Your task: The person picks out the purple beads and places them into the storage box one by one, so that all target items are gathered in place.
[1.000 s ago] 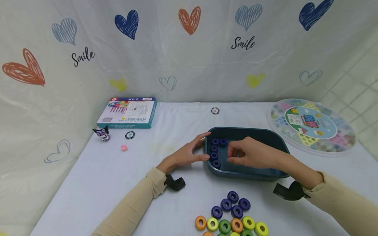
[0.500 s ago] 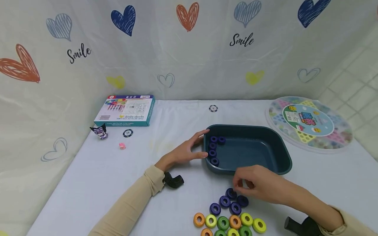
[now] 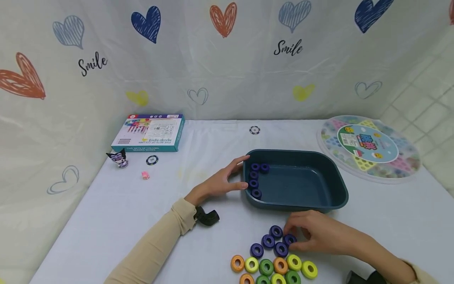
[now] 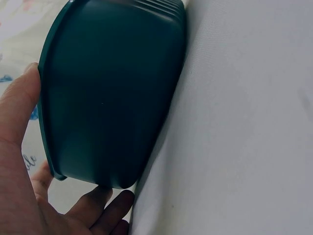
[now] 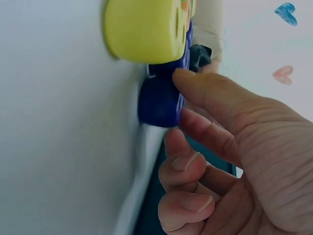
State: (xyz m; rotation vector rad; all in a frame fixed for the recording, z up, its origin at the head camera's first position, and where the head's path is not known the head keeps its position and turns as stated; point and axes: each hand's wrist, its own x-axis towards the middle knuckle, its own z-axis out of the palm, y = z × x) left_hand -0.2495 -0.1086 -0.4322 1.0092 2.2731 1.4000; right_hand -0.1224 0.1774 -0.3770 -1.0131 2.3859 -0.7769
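My left hand rests against the left end of a dark teal plastic bin, thumb and fingers spread. In the left wrist view, the thumb touches the rim of the bin, with the other fingers at its far corner. Several dark blue ring beads lie inside along the left wall. In front of the bin, my right hand pinches a dark blue ring bead between thumb and forefinger. The right wrist view shows that bead still on the cloth, beside a yellow ring bead.
More dark blue ring beads sit left of the right hand, with orange, yellow and green ones nearer. Farther off are a flat cardboard box, a small figurine, a pink trinket, two round chips and a round patterned case.
My right hand has come out of the bin, down toward the near beads, and now pinches a dark blue ring bead. The left hand stays against the bin.
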